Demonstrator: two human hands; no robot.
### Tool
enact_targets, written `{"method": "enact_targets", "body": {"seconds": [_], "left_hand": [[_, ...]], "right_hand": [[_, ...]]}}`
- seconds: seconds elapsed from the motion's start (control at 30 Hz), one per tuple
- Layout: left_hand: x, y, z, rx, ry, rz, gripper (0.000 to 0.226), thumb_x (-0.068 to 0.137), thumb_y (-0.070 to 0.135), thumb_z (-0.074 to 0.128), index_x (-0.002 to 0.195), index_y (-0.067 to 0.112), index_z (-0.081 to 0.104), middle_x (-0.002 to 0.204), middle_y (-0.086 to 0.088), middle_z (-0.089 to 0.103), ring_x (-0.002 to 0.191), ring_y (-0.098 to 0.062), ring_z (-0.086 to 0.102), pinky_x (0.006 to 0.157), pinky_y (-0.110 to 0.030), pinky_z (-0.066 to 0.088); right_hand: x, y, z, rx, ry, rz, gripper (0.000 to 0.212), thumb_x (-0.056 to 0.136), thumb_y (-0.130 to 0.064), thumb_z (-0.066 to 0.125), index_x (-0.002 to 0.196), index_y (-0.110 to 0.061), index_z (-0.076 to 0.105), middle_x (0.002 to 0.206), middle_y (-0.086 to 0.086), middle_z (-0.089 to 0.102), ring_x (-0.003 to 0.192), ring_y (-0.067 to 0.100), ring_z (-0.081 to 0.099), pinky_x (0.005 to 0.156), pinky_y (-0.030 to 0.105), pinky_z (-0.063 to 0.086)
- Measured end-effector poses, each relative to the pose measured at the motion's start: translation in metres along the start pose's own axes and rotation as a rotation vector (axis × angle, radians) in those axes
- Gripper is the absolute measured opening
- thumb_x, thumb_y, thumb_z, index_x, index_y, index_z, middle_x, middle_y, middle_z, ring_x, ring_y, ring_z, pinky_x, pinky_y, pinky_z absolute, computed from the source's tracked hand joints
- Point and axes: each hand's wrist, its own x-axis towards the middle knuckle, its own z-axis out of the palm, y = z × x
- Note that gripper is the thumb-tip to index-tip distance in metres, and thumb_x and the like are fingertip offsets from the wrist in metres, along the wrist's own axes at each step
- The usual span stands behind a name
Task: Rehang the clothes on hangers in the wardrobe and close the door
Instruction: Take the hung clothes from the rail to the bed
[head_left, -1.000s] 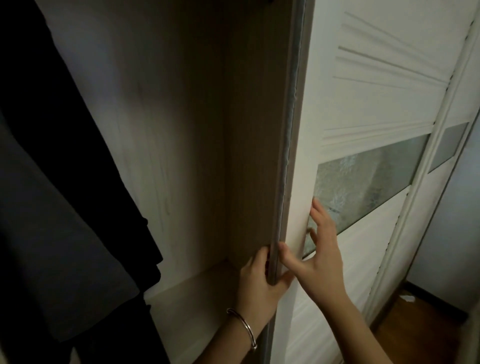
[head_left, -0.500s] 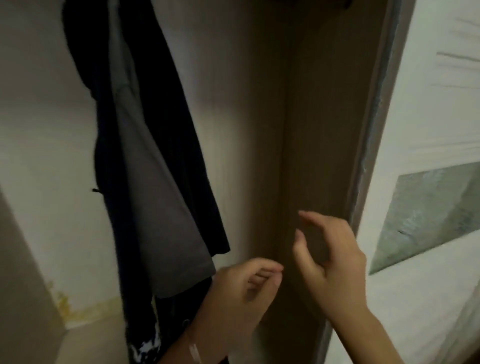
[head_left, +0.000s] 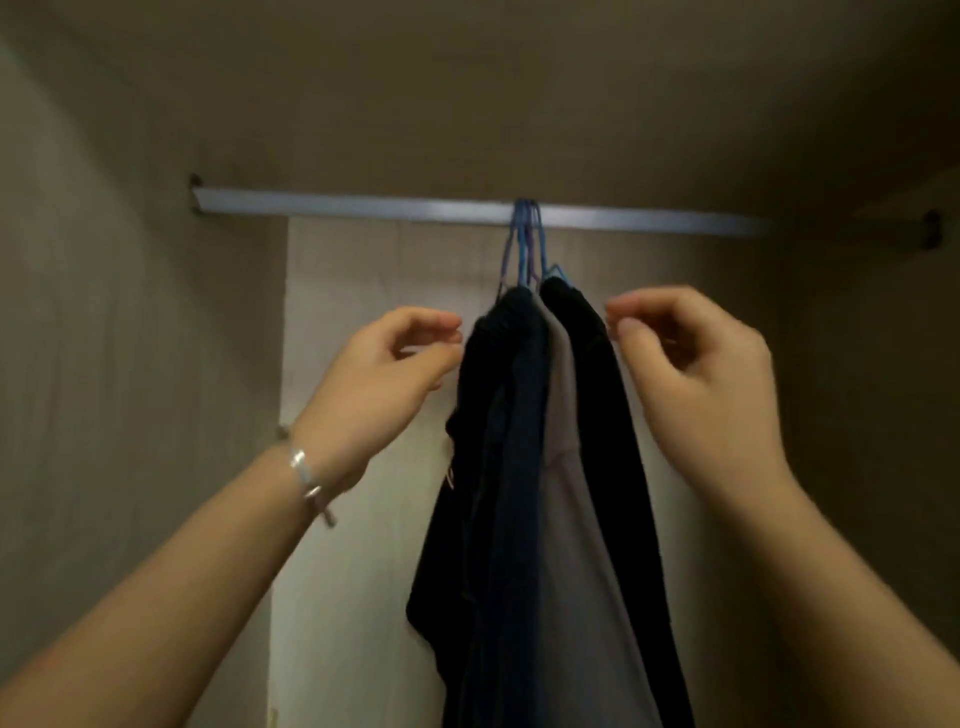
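Several blue wire hangers (head_left: 524, 239) hang bunched together on the silver wardrobe rail (head_left: 363, 207). From them hang a black garment (head_left: 483, 467), a dark blue one (head_left: 519, 519), a grey one (head_left: 571, 519) and another black one (head_left: 613, 441). My left hand (head_left: 379, 384), with a silver bracelet on its wrist, is raised just left of the bunch. Its fingers are loosely curled, with the tips at the black garment's edge. My right hand (head_left: 696, 374) mirrors it on the right, fingertips beside the right black garment. Neither hand visibly grips cloth.
The wardrobe's brown ceiling (head_left: 467, 104) and side walls (head_left: 104, 415) enclose the space. A pale back panel (head_left: 374, 415) shows behind the clothes. The rail runs bare to either side of the hangers. The sliding door is out of view.
My view swung up from the sliding door's edge to the rail. Both hands left the door and rose to either side of the hanging clothes.
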Motion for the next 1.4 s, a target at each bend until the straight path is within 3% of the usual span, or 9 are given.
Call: {"method": "enact_targets", "body": {"seconds": [0.13,0.23,0.4,0.53,0.73,0.9,1.1,1.23,1.4], "left_hand": [[0.068,0.000,0.008,0.172,-0.089,-0.013,0.023,0.088,0.010,0.052,0.110,0.012,0.058,0.096,0.000,0.058,0.087,-0.011,0.056,0.081,-0.020,0.046],[0.103,-0.007,0.023,0.223,-0.198,-0.121,0.008,0.089,0.014,0.051,0.084,0.014,0.058,0.076,-0.003,0.055,0.065,-0.012,0.050,0.055,-0.016,0.041],[0.139,-0.023,0.046,0.108,-0.266,-0.300,0.034,0.089,0.012,0.050,0.056,0.013,0.042,0.039,0.001,0.044,0.025,-0.005,0.036,0.029,-0.008,0.023],[0.151,-0.028,0.057,-0.010,-0.284,-0.380,0.039,0.090,0.004,0.044,0.052,0.013,0.039,0.030,0.002,0.038,0.024,-0.005,0.032,0.029,-0.008,0.022],[0.167,-0.036,0.056,0.049,-0.190,-0.404,0.022,0.089,0.006,0.048,0.068,0.007,0.053,0.070,-0.008,0.050,0.060,-0.017,0.046,0.055,-0.027,0.038],[0.183,-0.040,0.041,0.228,-0.155,-0.348,0.037,0.092,0.002,0.041,0.126,-0.012,0.045,0.134,-0.026,0.049,0.124,-0.035,0.048,0.077,-0.026,0.036],[0.194,-0.041,0.024,0.504,-0.135,-0.285,0.028,0.093,0.007,0.043,0.110,-0.011,0.056,0.111,-0.023,0.058,0.115,-0.032,0.053,0.049,-0.030,0.026],[0.195,-0.035,0.009,0.463,-0.097,-0.293,0.033,0.091,0.005,0.046,0.058,0.005,0.042,0.069,-0.010,0.044,0.058,-0.019,0.042,0.035,-0.013,0.030],[0.195,-0.025,-0.019,0.307,0.004,-0.203,0.034,0.092,0.002,0.044,0.121,-0.015,0.049,0.120,-0.025,0.057,0.114,-0.034,0.054,0.068,-0.025,0.039]], "right_hand": [[0.070,-0.007,0.037,-0.208,-0.233,0.151,0.025,0.088,-0.013,0.052,0.104,-0.019,0.069,0.099,-0.004,0.070,0.095,0.010,0.062,0.091,0.023,0.044],[0.101,-0.005,0.060,-0.405,-0.426,0.209,0.028,0.087,-0.008,0.049,0.108,-0.009,0.068,0.116,0.011,0.067,0.106,0.021,0.060,0.090,0.027,0.044],[0.130,-0.003,0.082,-0.792,-0.629,0.198,0.028,0.087,-0.009,0.048,0.107,0.003,0.064,0.114,0.021,0.064,0.089,0.028,0.056,0.070,0.028,0.042],[0.140,0.000,0.086,-0.926,-0.753,0.233,0.028,0.089,-0.015,0.052,0.111,-0.001,0.065,0.105,0.014,0.069,0.087,0.025,0.065,0.074,0.030,0.052],[0.151,0.010,0.097,-0.755,-0.808,0.441,0.019,0.092,-0.004,0.049,0.073,-0.003,0.052,0.078,0.012,0.064,0.042,0.007,0.062,0.053,0.017,0.054],[0.144,0.017,0.102,-0.962,-0.751,0.296,0.035,0.091,-0.014,0.055,0.123,0.001,0.052,0.093,0.012,0.056,0.093,0.023,0.060,0.075,0.028,0.050],[0.145,0.031,0.117,-0.832,-0.653,0.303,0.029,0.091,-0.013,0.048,0.117,0.000,0.053,0.098,0.012,0.048,0.097,0.028,0.053,0.083,0.033,0.044],[0.155,0.023,0.120,-0.651,-0.580,0.314,0.028,0.091,-0.009,0.046,0.115,0.004,0.053,0.104,0.019,0.051,0.101,0.031,0.053,0.074,0.030,0.041],[0.163,0.009,0.119,-0.458,-0.458,0.335,0.031,0.091,-0.012,0.051,0.117,0.004,0.053,0.120,0.020,0.056,0.111,0.032,0.055,0.074,0.032,0.043]]}}
